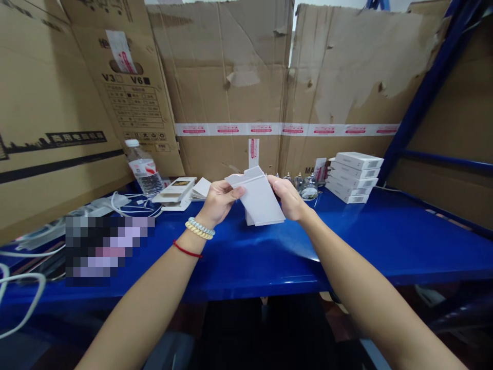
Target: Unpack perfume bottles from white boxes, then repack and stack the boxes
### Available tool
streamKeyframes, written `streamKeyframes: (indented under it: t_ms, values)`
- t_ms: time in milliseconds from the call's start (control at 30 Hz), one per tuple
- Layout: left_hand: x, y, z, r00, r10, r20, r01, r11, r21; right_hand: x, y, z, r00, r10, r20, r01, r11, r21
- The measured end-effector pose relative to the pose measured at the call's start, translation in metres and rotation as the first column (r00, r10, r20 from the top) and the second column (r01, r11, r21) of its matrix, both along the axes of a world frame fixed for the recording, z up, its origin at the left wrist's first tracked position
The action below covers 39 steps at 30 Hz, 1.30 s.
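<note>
A white box (pixel 262 199) with a flap at its top is held tilted above the blue table, in the middle of the view. My left hand (pixel 220 201) grips its upper left part, thumb on the front face and fingers behind. On the other side my right hand (pixel 287 197) is closed along the upper right edge, its fingertips partly hidden behind the box. Beaded bands and a red string circle my left wrist.
Several white boxes (pixel 354 177) are stacked at the right rear. Small shiny objects (pixel 308 189) stand left of them. Open white packaging (pixel 176 192), a water bottle (pixel 144 169) and white cables (pixel 119 205) lie or stand at the left. Cardboard (pixel 231 92) walls the blue table (pixel 239 272).
</note>
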State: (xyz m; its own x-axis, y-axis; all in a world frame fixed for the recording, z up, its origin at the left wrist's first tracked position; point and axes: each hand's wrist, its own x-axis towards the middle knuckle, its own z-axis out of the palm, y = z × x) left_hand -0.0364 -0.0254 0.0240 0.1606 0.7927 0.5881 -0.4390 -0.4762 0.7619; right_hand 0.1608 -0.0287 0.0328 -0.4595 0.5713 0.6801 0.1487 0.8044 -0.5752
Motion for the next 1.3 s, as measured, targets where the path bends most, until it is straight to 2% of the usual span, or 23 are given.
streamKeyframes:
  t_ms: [233,500,633,800,867,933,1000,1067,1133,1167,1200,1233,1300]
  values:
    - [0.000,-0.001,0.000,1.000,-0.023,0.011,0.023,0.999,-0.029,-0.002,-0.001,0.003,1.000,0.000,-0.015,0.000,0.999,-0.046]
    - [0.002,-0.003,0.001,0.995,0.099,-0.017,-0.098,0.995,0.028,0.000,0.003,0.000,0.998,0.034,-0.052,-0.040,0.993,-0.111]
    - [0.001,-0.001,0.000,0.991,0.120,-0.060,-0.117,0.992,0.049,0.001,0.000,0.003,0.999,0.046,-0.018,-0.048,0.984,-0.173]
    - [0.002,0.001,0.001,0.987,0.151,-0.049,-0.147,0.986,0.085,-0.002,-0.003,0.006,0.983,0.089,-0.159,-0.142,0.920,-0.364]
    - [0.001,0.003,0.001,0.984,0.172,-0.051,-0.165,0.979,0.124,-0.002,-0.002,0.007,0.973,0.067,-0.221,-0.150,0.909,-0.388]
    - [-0.001,0.006,0.000,0.968,0.246,-0.047,-0.233,0.955,0.184,0.000,0.001,0.007,0.952,0.014,-0.307,-0.132,0.920,-0.370]
    - [-0.003,0.008,-0.002,0.901,0.434,-0.019,-0.413,0.869,0.272,0.005,0.007,0.009,0.896,-0.061,-0.439,-0.104,0.934,-0.342]
    - [-0.005,0.009,-0.004,0.744,0.668,0.001,-0.620,0.691,0.372,0.013,0.017,0.010,0.795,-0.140,-0.590,-0.082,0.940,-0.333]
    - [-0.004,0.008,-0.007,0.565,0.825,-0.032,-0.719,0.511,0.471,0.022,0.028,0.011,0.680,-0.213,-0.702,-0.075,0.932,-0.355]
    - [-0.003,0.006,-0.008,0.501,0.861,-0.085,-0.718,0.469,0.515,0.026,0.033,0.011,0.630,-0.245,-0.737,-0.082,0.923,-0.377]
    - [0.000,0.004,-0.010,0.459,0.873,-0.162,-0.693,0.466,0.550,0.029,0.037,0.011,0.591,-0.275,-0.758,-0.095,0.909,-0.405]
    - [0.003,0.002,-0.012,0.435,0.863,-0.257,-0.651,0.498,0.572,0.031,0.040,0.010,0.563,-0.306,-0.768,-0.115,0.891,-0.439]
    - [0.010,-0.002,-0.015,0.403,0.796,-0.451,-0.556,0.605,0.570,0.031,0.044,0.007,0.545,-0.360,-0.757,-0.166,0.838,-0.519]
